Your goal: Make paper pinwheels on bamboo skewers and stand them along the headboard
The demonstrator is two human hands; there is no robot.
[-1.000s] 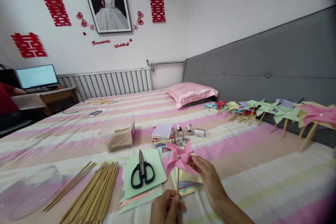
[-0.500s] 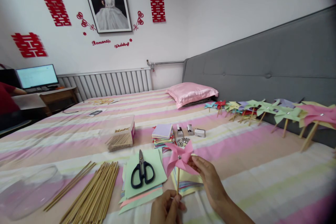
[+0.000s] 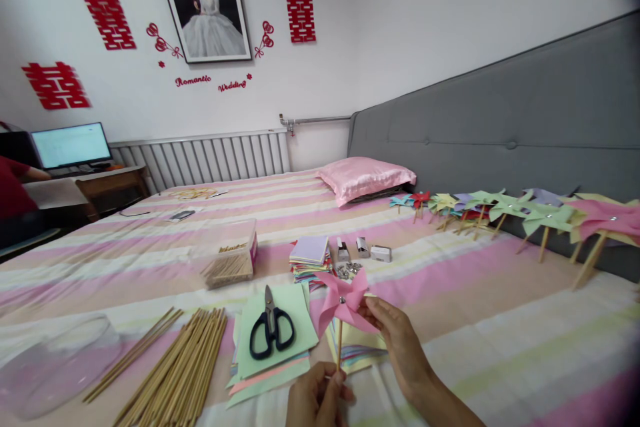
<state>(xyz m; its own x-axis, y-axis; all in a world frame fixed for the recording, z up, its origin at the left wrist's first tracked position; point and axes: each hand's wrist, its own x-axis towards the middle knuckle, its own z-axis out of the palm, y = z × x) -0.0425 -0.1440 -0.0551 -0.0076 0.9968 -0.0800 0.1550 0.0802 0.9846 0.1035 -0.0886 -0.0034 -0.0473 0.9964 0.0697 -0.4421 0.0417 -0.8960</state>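
Note:
My left hand is closed around the lower end of the wooden stick of a pink paper pinwheel, which it keeps upright. A silver pin sits at the pinwheel's centre. At the right blade, the fingertips of my right hand pinch the paper edge; part of the grip is hidden. Behind the pinwheel lies a stack of coloured paper sheets. Dark-handled scissors rest on green paper just left of it.
Wooden sticks lie at the front left, beside a transparent plastic piece. Further back are a clear box of sticks, a pile of paper squares, small boxes and metal pins. Several finished pinwheels stand along the grey headboard.

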